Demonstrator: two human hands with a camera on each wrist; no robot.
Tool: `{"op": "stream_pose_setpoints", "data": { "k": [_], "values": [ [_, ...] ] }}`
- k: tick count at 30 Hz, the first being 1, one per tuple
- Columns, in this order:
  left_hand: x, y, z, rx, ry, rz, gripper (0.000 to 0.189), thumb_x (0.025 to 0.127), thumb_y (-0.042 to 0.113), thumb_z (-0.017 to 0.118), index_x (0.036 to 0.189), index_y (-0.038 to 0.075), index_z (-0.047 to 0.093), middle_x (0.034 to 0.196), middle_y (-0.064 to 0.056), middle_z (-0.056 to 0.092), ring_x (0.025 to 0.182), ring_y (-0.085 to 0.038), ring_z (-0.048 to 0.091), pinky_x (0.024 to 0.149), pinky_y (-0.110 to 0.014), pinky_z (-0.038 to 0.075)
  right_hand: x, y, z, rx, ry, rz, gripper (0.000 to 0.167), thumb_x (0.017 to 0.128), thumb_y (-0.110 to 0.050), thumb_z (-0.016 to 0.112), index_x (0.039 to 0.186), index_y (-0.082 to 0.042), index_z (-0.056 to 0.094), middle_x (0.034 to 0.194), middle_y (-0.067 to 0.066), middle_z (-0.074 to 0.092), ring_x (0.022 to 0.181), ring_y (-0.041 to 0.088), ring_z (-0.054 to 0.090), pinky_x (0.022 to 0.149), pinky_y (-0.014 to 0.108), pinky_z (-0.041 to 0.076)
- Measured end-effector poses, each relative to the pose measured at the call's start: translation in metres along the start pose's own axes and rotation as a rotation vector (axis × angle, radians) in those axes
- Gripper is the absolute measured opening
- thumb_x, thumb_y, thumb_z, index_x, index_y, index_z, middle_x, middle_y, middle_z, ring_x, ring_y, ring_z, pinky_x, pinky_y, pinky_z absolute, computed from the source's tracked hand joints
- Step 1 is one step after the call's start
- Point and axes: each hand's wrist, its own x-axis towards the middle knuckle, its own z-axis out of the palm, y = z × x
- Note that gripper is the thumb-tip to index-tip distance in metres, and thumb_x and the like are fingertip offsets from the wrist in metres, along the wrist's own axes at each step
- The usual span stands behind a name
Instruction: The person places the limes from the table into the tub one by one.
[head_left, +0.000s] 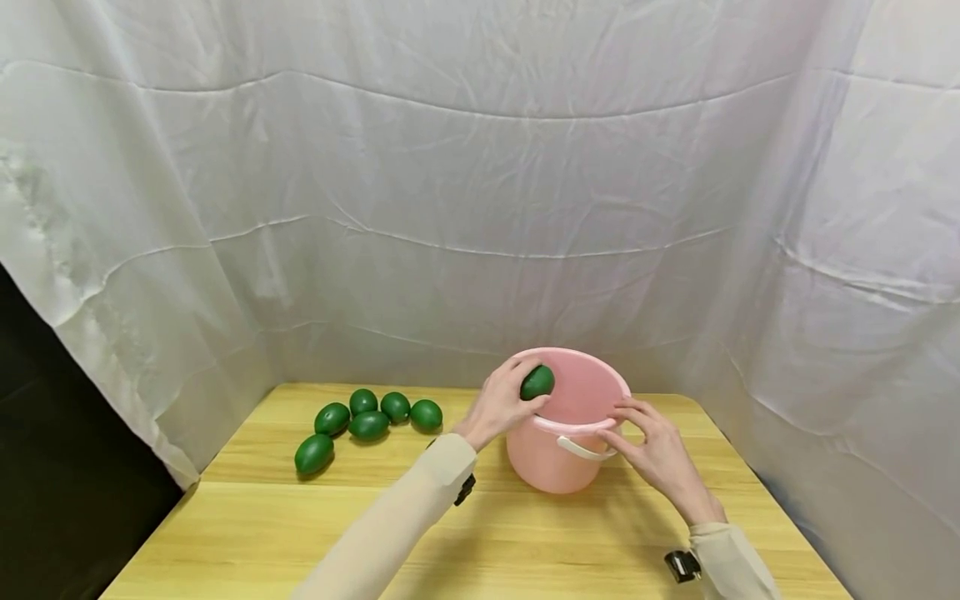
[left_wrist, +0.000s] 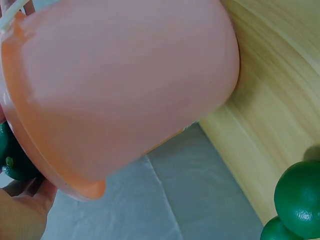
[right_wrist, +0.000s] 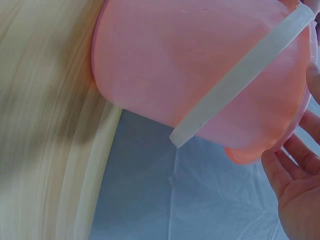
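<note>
A pink bucket (head_left: 555,462) stands upright on the table, its white handle (head_left: 583,448) hanging down against the near side. My left hand (head_left: 501,398) grips a dark green avocado (head_left: 537,382) over the bucket's left rim, at the opening. In the left wrist view that avocado (left_wrist: 16,155) shows a small pale stem spot and is partly hidden by the rim. On the opposite side, my right hand (head_left: 658,446) holds the bucket's rim, with fingertips (right_wrist: 272,165) right at the edge. The bottom inside the bucket is hidden from view.
Several more avocados (head_left: 369,426) lie in a loose group on the left part of the wooden table (head_left: 247,533). White cloth (head_left: 480,183) hangs behind the table and along both sides. A dark area (head_left: 67,467) shows past the left edge.
</note>
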Motion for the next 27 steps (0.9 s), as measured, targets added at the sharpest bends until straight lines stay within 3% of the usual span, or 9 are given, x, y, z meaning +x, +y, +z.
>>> {"op": "stream_pose_setpoints", "data": {
  "k": [7,27],
  "values": [
    [-0.0004,0.0013,0.0053,0.014,-0.007,0.02,0.055,0.085,0.026,0.077,0.135,0.014,0.057,0.143,-0.006,0.051,0.129,-0.026,0.05,0.099,-0.039,0.05,-0.0014,0.0004,0.0002,0.005,0.0,0.002,0.034,0.075,-0.018,0.085,0.105,-0.006,0.073,0.119,0.014,0.066,0.112,0.034,0.062,0.095,0.052,0.047],
    [-0.0014,0.0009,0.0051,0.009,0.001,0.011,0.056,0.086,0.031,0.076,0.136,0.016,0.056,0.143,-0.003,0.051,0.125,-0.023,0.053,0.096,-0.036,0.051,0.0001,0.0008,0.0002,0.0,0.002,0.004,0.034,0.076,-0.02,0.084,0.105,-0.007,0.073,0.119,0.014,0.066,0.112,0.035,0.062,0.094,0.052,0.048]
  ]
}}
